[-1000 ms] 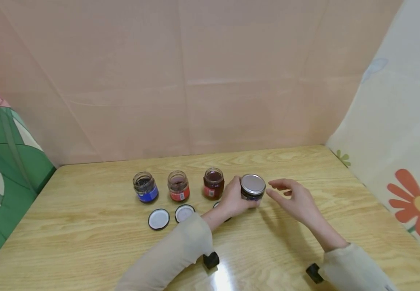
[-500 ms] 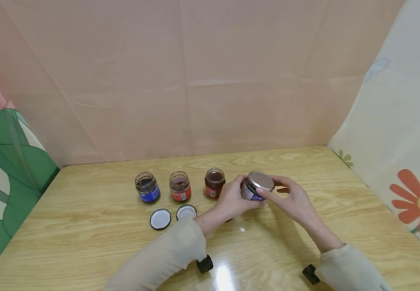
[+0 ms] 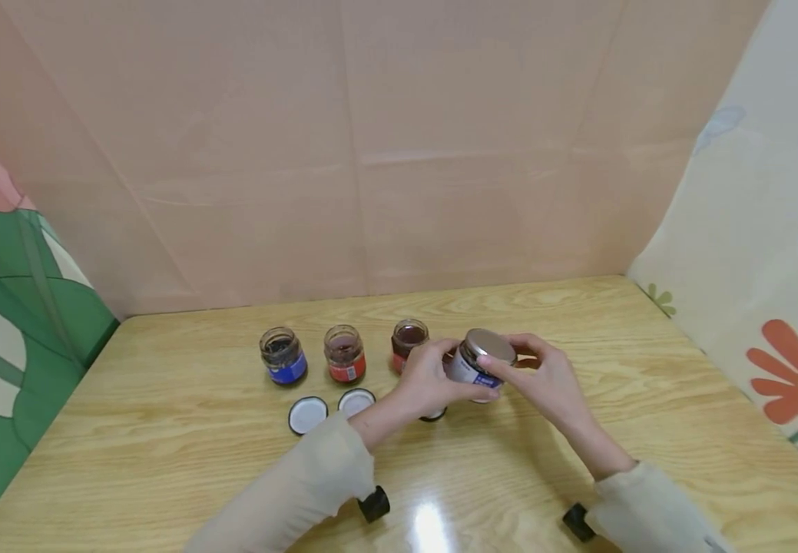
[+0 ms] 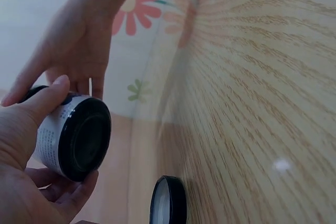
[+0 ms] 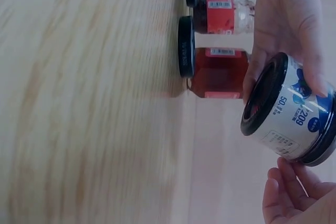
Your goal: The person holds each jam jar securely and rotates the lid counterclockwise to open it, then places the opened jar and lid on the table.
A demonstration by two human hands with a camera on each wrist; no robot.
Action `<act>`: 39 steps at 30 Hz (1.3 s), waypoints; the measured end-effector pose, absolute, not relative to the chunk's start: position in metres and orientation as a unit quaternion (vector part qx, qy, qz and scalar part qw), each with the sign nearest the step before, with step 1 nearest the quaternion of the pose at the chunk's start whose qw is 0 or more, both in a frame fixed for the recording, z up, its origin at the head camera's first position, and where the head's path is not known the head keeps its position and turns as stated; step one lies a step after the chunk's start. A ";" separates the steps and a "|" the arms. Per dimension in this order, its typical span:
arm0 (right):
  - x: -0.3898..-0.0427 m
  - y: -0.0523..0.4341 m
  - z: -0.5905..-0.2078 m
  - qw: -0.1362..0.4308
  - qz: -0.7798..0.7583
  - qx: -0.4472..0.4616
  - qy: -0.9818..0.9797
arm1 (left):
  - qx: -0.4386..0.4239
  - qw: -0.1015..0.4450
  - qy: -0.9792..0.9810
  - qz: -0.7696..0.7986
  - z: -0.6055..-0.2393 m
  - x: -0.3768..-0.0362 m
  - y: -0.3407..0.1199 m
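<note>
My left hand (image 3: 433,376) grips a glass jar (image 3: 473,375) with a white and blue-purple label. The jar is raised over the table and tilted, its dark base showing in the left wrist view. A metal lid (image 3: 491,346) covers its top. My right hand (image 3: 552,382) holds the lid, thumb at the near edge and fingers round the far side. In the right wrist view, the left thumb lies across the label (image 5: 296,111).
To the left stand three lidless jars: a blue-labelled jar (image 3: 284,361), a red-labelled jar (image 3: 345,357) and a dark red jar (image 3: 410,335). Before them lie upturned lids (image 3: 308,415), another white lid (image 3: 355,402) and a third lid (image 3: 435,415) partly behind the left hand. A pink cloth (image 3: 371,192) hangs behind the table.
The left hand has lifted and tilted the jar off the table. The right hand, first apart from it, has come left and taken hold of the lid. Lately both have shifted slightly left.
</note>
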State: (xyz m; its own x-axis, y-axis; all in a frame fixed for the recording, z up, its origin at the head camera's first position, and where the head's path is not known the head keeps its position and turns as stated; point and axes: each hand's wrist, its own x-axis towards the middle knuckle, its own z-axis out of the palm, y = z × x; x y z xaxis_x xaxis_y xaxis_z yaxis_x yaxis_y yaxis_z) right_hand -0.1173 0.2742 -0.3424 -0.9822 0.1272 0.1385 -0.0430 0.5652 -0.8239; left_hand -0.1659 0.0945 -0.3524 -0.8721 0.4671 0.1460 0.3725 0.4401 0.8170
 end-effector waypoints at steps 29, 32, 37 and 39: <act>-0.117 0.269 -0.339 0.113 0.470 -0.007 -0.876 | 0.285 0.052 0.830 0.476 -0.350 -0.168 0.081; -0.117 0.271 -0.341 0.113 0.489 0.031 -0.864 | 0.293 0.063 0.824 0.481 -0.349 -0.168 0.079; -0.119 0.277 -0.347 0.097 0.542 0.124 -0.826 | 0.313 0.077 0.812 0.486 -0.347 -0.170 0.075; -0.121 0.280 -0.349 0.089 0.560 0.160 -0.808 | 0.319 0.088 0.806 0.490 -0.347 -0.170 0.074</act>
